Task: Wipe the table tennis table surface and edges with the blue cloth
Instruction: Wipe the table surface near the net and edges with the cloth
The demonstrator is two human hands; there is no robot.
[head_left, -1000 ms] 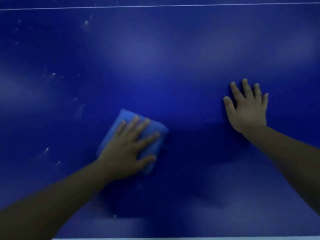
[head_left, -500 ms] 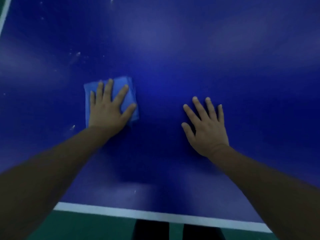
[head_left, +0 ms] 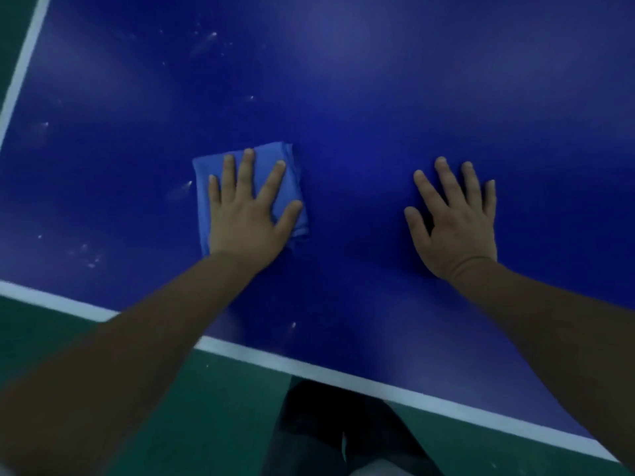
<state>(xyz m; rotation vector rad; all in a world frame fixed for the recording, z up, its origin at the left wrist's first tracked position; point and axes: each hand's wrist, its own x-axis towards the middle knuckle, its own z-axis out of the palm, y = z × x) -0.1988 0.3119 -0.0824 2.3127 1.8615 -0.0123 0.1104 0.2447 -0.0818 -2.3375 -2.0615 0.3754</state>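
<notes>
Past the white edge line (head_left: 343, 376), right grip (head_left: 457, 228) flat with fingers spread on blue desk (head_left: 343, 97), left grip (head_left: 245, 214) well apart, fingers spread, pressing folded blue cloth (head_left: 295, 180) onto desk, white specks (head_left: 213, 34) farther out.

left hand (head_left: 245, 218): bare, short nails
right hand (head_left: 457, 228): bare, short nails
forearms (head_left: 154, 324): bare up to the picture's edge
legs: dark trousers (head_left: 330, 431), blurred

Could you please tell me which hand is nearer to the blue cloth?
Left. The left hand presses flat on the cloth; the right hand lies on bare table, off to the cloth's right.
</notes>
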